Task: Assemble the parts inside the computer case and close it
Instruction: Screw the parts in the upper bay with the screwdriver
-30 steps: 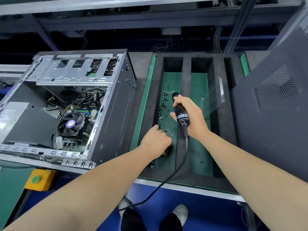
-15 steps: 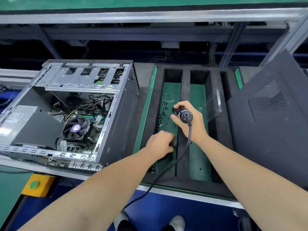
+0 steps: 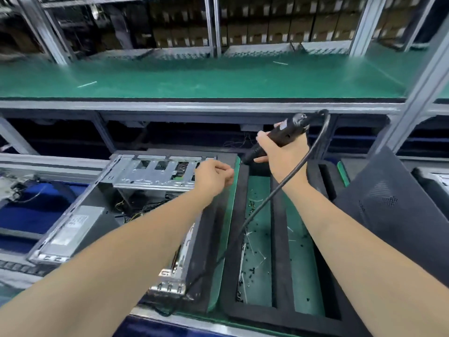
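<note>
Right hand (image 3: 279, 154) grips black corded screwdriver (image 3: 284, 134); left hand (image 3: 213, 175) curled, hold unclear.
I see grey steel case (image 3: 150, 177) open, black side panel (image 3: 388, 215) off.

Electronics assembly workshop: green-matted bench (image 3: 218, 79), aluminium racking (image 3: 362, 23), stacked cartons (image 3: 267, 27), open computer case (image 3: 155, 173), foam screw tray (image 3: 279, 239).

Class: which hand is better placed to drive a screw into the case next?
Right: the right hand grips the electric screwdriver, tip angled toward the computer case; the left hand has no tool.
</note>
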Demonstrator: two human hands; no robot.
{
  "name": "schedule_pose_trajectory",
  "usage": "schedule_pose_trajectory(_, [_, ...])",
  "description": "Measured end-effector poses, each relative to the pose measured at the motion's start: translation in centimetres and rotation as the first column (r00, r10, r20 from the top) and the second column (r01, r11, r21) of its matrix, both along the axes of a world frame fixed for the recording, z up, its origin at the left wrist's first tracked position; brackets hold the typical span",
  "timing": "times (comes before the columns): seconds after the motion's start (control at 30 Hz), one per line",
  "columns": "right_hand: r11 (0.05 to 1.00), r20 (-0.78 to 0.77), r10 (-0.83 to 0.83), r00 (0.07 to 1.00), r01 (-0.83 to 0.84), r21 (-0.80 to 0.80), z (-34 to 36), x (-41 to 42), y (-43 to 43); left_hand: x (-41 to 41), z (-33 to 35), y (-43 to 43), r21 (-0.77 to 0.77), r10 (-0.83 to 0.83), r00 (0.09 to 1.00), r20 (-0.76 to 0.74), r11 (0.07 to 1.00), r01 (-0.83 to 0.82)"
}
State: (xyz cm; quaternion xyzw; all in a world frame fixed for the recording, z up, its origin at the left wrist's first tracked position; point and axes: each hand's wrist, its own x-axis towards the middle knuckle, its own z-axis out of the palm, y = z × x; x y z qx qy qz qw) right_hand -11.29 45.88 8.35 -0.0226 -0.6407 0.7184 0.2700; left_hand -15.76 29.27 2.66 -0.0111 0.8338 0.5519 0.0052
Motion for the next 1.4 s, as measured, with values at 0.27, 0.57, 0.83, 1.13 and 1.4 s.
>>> schedule_pose_trajectory(0.27, [1.0, -0.007, 0.017, 1.0, -0.017, 0.003, 3.4, -0.8, -6.0, -1.8, 0.3, -6.0, 0.4, -0.106, 0.994, 0.014, 0.912, 0.091])
schedule_pose_trajectory(0.57, [0.999, 0.039, -0.039, 0.998, 0.038, 0.009, 3.4, -1.9, -10.0, -3.6, -0.9, -10.3, 0.51, -0.231, 0.968, 0.097, 0.847, 0.151])
schedule_pose_trajectory(0.83, [1.0, 0.055, -0.015, 0.998, 0.015, 0.007, 3.3, -3.0, -11.8, -5.1, -1.6, -12.7, 0.446, -0.329, 0.939, 0.102, 0.859, 0.253])
schedule_pose_trajectory(1.13, [0.996, 0.1, 0.034, 0.994, -0.042, 0.084, 3.6, -3.8, -12.3, -4.8, -1.5, -14.8, 0.425, -0.481, 0.876, 0.018, 0.797, 0.429])
schedule_pose_trajectory(1.4, [0.969, 0.069, -0.064, 0.996, 0.045, 0.244, 4.0, -3.4, -13.6, -4.0, -0.8, -14.6, -0.056, -0.499, 0.86, -0.109, 0.867, 0.495])
